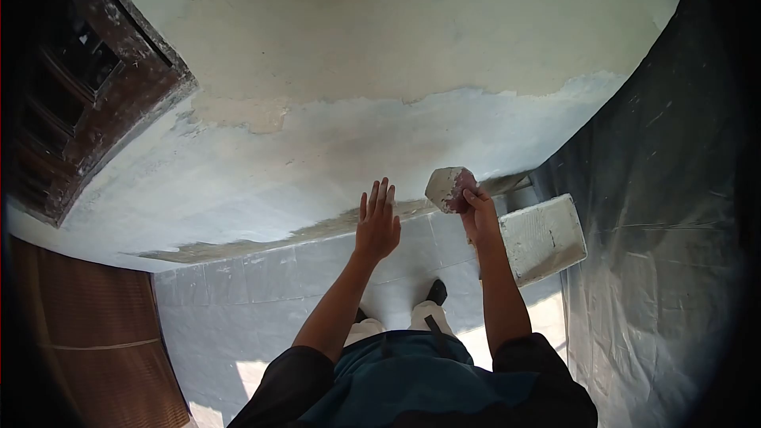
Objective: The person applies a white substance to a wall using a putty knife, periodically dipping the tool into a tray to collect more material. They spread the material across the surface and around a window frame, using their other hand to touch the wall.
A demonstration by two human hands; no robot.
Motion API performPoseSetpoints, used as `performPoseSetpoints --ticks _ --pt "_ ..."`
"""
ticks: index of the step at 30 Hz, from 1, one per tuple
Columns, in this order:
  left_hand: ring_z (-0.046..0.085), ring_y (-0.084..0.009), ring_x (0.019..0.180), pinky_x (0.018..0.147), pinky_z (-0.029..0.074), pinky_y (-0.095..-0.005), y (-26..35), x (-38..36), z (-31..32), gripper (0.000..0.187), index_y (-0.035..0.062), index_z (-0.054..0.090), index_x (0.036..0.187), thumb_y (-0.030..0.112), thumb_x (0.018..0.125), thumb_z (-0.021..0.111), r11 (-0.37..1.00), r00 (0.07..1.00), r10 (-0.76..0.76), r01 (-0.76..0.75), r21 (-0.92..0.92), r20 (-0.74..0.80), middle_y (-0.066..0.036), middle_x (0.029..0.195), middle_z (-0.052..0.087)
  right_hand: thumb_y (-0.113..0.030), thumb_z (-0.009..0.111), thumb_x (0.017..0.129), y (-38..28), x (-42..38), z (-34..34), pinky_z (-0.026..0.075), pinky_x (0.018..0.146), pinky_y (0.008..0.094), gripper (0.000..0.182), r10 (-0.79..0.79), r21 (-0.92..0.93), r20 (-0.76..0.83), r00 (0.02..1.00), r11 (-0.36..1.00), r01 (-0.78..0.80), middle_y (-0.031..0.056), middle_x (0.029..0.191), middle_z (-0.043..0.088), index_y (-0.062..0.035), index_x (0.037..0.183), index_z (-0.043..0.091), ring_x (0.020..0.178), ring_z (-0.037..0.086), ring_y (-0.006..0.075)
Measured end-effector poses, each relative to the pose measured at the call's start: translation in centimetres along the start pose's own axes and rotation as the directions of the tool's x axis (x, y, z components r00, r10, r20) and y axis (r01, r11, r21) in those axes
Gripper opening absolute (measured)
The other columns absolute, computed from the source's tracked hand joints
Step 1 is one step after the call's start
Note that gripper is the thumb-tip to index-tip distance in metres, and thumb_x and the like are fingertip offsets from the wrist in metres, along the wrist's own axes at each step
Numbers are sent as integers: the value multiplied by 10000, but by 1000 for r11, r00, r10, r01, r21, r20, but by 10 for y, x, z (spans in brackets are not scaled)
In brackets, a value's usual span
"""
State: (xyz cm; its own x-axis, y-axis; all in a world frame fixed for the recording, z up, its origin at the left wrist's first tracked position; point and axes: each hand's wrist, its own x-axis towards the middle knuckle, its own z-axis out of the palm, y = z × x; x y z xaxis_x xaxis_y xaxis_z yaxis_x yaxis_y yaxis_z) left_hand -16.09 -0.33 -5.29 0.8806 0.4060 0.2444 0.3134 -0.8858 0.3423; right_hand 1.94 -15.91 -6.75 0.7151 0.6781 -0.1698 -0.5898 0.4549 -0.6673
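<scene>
My left hand (378,222) is raised before the lower wall, its fingers stretched and empty, with pale residue on some fingertips. Whether its palm touches the wall I cannot tell. To its right, my right hand (479,215) grips a flat, roughly six-sided piece (449,189), crusted with whitish plaster on one side and reddish on the other. The wall (341,143) is cream above an uneven edge and whiter below, with a bare greyish strip along its foot. Just right of my right forearm is a white-crusted rectangular trough (544,239).
A dark wooden window frame (131,71) is set in the wall at upper left. Brown ribbed sheeting (95,333) stands at lower left. Plastic sheeting (634,269) hangs at right. My feet are on the grey tiled floor (230,301), with sunlit patches nearby.
</scene>
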Motion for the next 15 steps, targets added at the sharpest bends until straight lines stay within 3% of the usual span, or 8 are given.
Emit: performPoseSetpoints --ticks 5,7,10,15 --pt "152 -311 1438 1160 126 -495 -45 -13 -52 670 -14 248 1431 137 846 536 998 995 -4 10 58 -104 -169 1535 190 -6 505 926 25 -10 90 464 970 387 272 -69 50 26 997 996 68 93 1132 593 -25 1197 490 1086 574 216" --pt "148 -321 1438 1157 128 -504 -62 -19 -72 679 -14 250 1430 135 838 547 997 988 21 -9 80 -151 -179 1534 184 -26 520 928 38 -13 119 466 973 384 318 -116 15 62 991 993 115 92 1201 568 -33 1240 461 1117 562 210" --pt "155 -391 1420 1141 117 -542 -85 -20 -103 657 -27 265 1411 126 831 532 995 967 78 -59 85 -242 -227 1514 187 -11 491 945 47 -19 172 467 953 366 255 -225 -58 111 968 971 233 86 1148 600 -6 1200 509 1062 583 189" --pt "152 -394 1417 1139 95 -559 -122 -19 -139 647 -37 271 1404 165 843 523 972 929 163 -94 215 -333 -237 1488 222 -25 513 946 63 -30 234 474 921 304 278 -409 -226 118 905 876 426 92 1086 644 58 1207 561 999 605 153"
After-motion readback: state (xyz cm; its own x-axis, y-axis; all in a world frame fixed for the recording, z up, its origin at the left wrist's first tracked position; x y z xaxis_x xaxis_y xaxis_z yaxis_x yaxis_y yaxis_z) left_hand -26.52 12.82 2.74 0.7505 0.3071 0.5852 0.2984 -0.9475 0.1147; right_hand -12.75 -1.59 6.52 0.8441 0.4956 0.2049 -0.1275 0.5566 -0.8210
